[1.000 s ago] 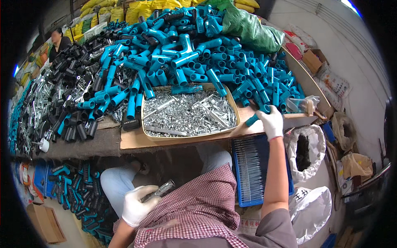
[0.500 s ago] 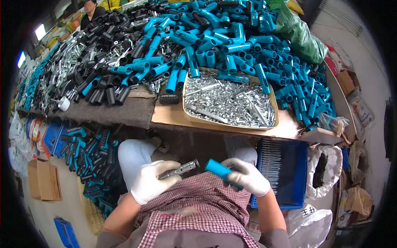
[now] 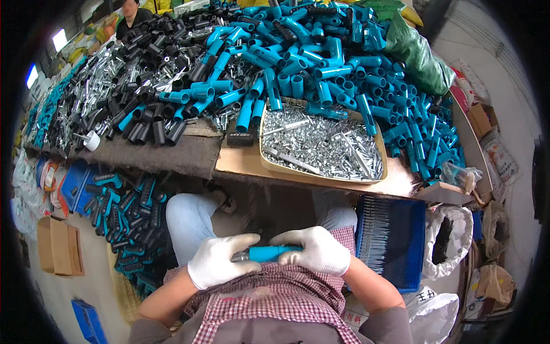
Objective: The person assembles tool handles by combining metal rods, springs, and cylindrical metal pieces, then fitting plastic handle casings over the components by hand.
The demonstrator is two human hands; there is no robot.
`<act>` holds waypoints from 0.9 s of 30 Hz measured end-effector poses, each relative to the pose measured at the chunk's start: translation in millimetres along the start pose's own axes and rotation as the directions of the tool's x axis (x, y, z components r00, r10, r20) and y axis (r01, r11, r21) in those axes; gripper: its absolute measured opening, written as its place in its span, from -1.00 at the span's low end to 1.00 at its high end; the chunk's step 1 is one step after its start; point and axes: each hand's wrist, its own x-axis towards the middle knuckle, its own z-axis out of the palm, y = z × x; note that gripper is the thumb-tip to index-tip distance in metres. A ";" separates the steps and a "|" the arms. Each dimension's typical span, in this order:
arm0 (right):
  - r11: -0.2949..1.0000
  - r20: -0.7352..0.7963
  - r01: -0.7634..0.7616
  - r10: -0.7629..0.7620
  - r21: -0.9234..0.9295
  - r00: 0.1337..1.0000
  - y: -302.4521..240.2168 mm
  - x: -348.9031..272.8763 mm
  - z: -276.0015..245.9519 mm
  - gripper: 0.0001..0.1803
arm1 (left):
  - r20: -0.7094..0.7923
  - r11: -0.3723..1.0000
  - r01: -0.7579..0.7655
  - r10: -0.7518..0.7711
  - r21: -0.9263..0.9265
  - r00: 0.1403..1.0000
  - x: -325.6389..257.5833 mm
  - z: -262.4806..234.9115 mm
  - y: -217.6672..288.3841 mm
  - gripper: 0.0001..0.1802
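Observation:
Over my lap, both gloved hands meet at a teal plastic handle housing point(image 3: 268, 253), lying almost level. My left hand point(image 3: 219, 262) is closed around its left end, where a short piece of the metal cylinder point(image 3: 243, 256) shows between thumb and fingers. The rest of the cylinder is hidden, apparently inside the housing. My right hand point(image 3: 317, 251) grips the right end of the housing, thumb below and fingers above.
A shallow tray point(image 3: 321, 179) of small metal parts stands at the bench's front edge. Behind it are heaped teal housings point(image 3: 332, 71) and black sleeves point(image 3: 150, 123). Finished-looking teal and black handles point(image 3: 129, 218) lie lower left; a blue crate point(image 3: 404, 241) holds metal rods point(image 3: 375, 229).
My hands have come together. The metal cylinder in my left hand has met the teal housing, which has turned level in my right hand, and most of the cylinder has gone out of sight.

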 end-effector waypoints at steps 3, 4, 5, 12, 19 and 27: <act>0.984 0.092 -0.007 -0.009 0.175 0.996 29.5 2.7 3.8 -0.53 | 0.162 0.992 -0.123 0.117 0.027 0.980 -3.2 0.7 -0.5 -0.50; 0.954 0.175 -0.032 -0.022 0.299 0.984 34.7 0.8 4.5 -0.53 | 0.206 0.992 -0.118 0.110 0.031 0.972 -3.3 0.6 2.7 -0.52; 0.954 0.173 -0.028 -0.026 0.298 0.985 27.6 -1.0 5.3 -0.53 | 0.205 0.992 -0.120 0.111 0.035 0.973 -4.3 3.1 1.6 -0.52; 0.950 0.223 -0.151 0.091 0.272 0.971 31.9 1.8 2.1 -0.46 | 0.124 0.994 -0.108 0.106 0.008 0.987 -4.4 9.4 0.0 -0.53; 0.956 0.182 -0.038 -0.017 0.292 0.983 20.5 13.0 18.4 -0.46 | 0.201 0.992 -0.128 0.125 -0.001 0.972 8.0 21.1 7.0 -0.43; 0.954 -0.015 0.169 -0.178 -0.247 0.984 2.7 27.6 -42.0 -0.69 | 0.154 0.986 -0.125 0.107 0.112 0.982 18.7 23.1 10.3 -0.46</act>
